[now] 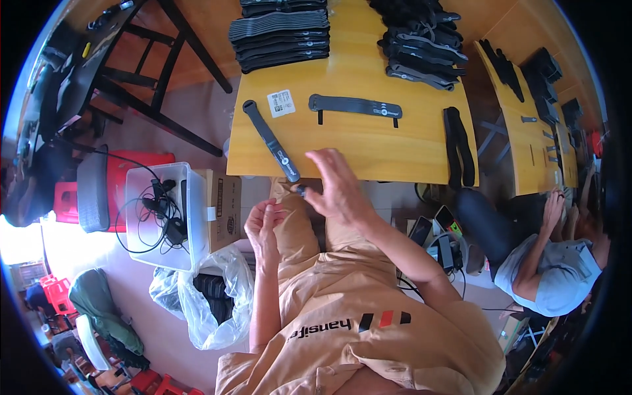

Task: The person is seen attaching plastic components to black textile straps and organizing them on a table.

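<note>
My right hand (339, 192) is over the near edge of the yellow table, fingers stretched out and thumb apart. A small dark object (301, 189) shows by its thumb; whether it touches the hand I cannot tell. Below the edge, my left hand (264, 227) has its fingertips pressed together; anything between them is too small to make out. A dark grey strap with a looped end (270, 139) lies slanting on the table, its printed end reaching the near edge beside my right hand. Farther back, a second grey strap (355, 106) lies crosswise above two short black tabs (320, 117).
A white label sheet (282, 103) lies on the table (401, 155). Stacked straps (280, 43) stand at the back left, more (424, 49) at the back right. A folded black strap (459, 146) overhangs the right front. A clear bin (141, 227) holds cables. Another person (550, 270) sits right.
</note>
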